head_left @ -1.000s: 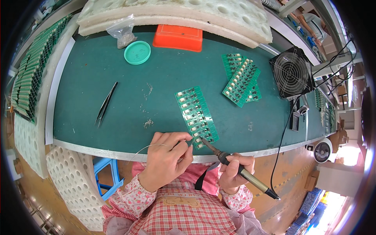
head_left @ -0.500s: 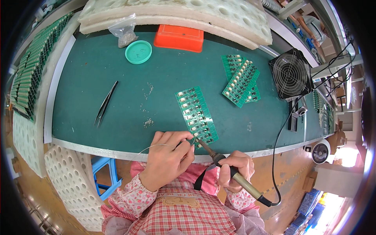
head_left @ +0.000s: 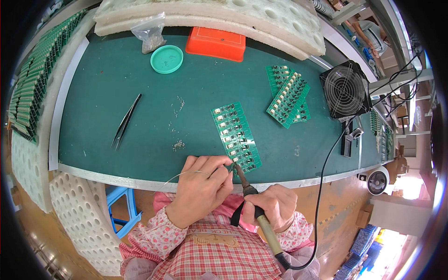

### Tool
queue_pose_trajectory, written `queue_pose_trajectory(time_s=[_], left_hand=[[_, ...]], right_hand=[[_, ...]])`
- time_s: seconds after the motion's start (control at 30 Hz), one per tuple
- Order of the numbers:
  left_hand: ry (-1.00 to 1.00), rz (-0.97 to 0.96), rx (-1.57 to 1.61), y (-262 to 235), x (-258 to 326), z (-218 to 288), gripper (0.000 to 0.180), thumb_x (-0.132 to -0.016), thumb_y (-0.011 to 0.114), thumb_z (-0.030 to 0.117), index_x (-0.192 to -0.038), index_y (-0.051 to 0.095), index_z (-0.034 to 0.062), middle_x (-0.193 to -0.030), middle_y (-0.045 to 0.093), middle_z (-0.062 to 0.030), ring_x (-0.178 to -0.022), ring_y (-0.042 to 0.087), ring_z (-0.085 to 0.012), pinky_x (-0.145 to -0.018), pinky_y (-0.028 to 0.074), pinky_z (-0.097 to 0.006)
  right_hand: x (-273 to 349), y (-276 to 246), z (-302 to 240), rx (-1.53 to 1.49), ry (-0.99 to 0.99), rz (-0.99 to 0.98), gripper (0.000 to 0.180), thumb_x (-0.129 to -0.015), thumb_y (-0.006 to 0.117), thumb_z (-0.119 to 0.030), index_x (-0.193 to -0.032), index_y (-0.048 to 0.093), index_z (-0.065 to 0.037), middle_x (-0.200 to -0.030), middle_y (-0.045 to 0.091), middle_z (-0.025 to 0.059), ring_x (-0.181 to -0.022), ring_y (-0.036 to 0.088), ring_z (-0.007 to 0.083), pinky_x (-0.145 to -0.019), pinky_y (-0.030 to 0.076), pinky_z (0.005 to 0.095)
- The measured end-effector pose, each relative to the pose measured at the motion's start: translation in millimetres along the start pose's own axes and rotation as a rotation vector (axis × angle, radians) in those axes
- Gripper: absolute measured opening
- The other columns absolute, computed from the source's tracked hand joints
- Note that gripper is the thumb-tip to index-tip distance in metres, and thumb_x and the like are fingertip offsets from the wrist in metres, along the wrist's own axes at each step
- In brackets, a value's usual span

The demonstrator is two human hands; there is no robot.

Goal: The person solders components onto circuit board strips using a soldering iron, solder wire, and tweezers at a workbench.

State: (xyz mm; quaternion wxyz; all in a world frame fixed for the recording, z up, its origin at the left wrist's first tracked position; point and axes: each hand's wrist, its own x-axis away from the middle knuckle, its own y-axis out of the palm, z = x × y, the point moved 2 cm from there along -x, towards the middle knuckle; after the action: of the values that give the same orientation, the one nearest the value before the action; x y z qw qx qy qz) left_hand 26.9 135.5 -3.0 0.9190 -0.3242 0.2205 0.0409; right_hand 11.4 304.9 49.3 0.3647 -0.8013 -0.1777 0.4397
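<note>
A green circuit board panel point(head_left: 237, 135) with a row of white components lies at the table's front edge. At its near end, my left hand point(head_left: 204, 184) pinches a thin solder wire point(head_left: 179, 174), which curves out over the back of the hand. My right hand point(head_left: 275, 205) grips a soldering iron point(head_left: 267, 228) by its handle. The iron's tip meets the panel's near end, close beside my left fingertips; the exact contact is too small to make out. Tiny loose parts point(head_left: 178, 145) are scattered left of the panel, and black-and-silver tweezers point(head_left: 126, 122) lie farther left.
Two stacked board panels point(head_left: 288, 98) lie at right, near a black fan point(head_left: 346, 88). Toward the back are a teal lid point(head_left: 166, 59), a plastic bag point(head_left: 150, 36) and a red box point(head_left: 216, 44). Boards point(head_left: 37, 79) stand along the left. The iron's cable point(head_left: 319, 200) runs at right.
The soldering iron has swung steeper, its handle end moving left and toward me along with my right hand. My left hand stays almost in place with the wire.
</note>
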Motion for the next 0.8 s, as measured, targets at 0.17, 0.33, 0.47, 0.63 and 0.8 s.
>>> queue_pose_trajectory(time_s=[0.17,0.33,0.47,0.63,0.8], left_hand=[[-0.023,0.000,0.060,-5,1,-4,0.015,-0.078,0.071,0.004,-0.076,0.057,0.0043,-0.103,0.071,-0.0064,-0.077,0.063,-0.0249,-0.070,0.042,-0.038],[-0.081,-0.027,0.139,-9,2,-5,0.025,-0.077,0.077,0.006,-0.074,0.053,0.0067,-0.107,0.071,-0.0078,-0.085,0.065,-0.0259,-0.075,0.044,-0.037],[0.002,-0.047,-0.012,-12,-7,-4,0.031,-0.073,0.083,0.012,-0.076,0.052,0.0087,-0.114,0.068,-0.0076,-0.097,0.065,-0.0266,-0.081,0.043,-0.039],[0.019,-0.074,-0.156,4,-11,4,0.034,-0.071,0.085,0.019,-0.079,0.053,0.0102,-0.114,0.065,-0.0062,-0.106,0.062,-0.0267,-0.085,0.041,-0.041],[0.003,-0.037,-0.134,11,-11,7,0.028,-0.075,0.082,0.017,-0.079,0.055,0.0090,-0.111,0.066,-0.0060,-0.104,0.063,-0.0270,-0.086,0.041,-0.041]], right_hand=[[3,-1,0,-0.032,0.031,0.025,0.016,-0.073,0.073,-0.004,-0.085,0.062,-0.003,-0.055,0.052,-0.0001,-0.041,0.048,0.0142,-0.039,0.036,0.0271],[19,-13,5,-0.134,0.313,0.263,0.007,-0.082,0.068,-0.007,-0.083,0.062,-0.003,-0.061,0.063,0.0048,-0.045,0.054,0.0146,-0.043,0.041,0.0283],[31,-11,12,-0.166,0.576,0.417,0.019,-0.095,0.052,-0.018,-0.085,0.051,-0.001,-0.067,0.049,0.0034,-0.046,0.039,0.0044,-0.044,0.032,0.0211],[43,-15,24,-0.195,0.620,0.494,0.022,-0.097,0.056,-0.023,-0.091,0.050,-0.002,-0.069,0.049,0.0025,-0.050,0.038,0.0036,-0.046,0.031,0.0197],[35,-20,23,-0.119,0.581,0.432,0.014,-0.087,0.067,-0.013,-0.087,0.058,-0.002,-0.061,0.056,0.0044,-0.048,0.046,0.0123,-0.047,0.037,0.0276]])
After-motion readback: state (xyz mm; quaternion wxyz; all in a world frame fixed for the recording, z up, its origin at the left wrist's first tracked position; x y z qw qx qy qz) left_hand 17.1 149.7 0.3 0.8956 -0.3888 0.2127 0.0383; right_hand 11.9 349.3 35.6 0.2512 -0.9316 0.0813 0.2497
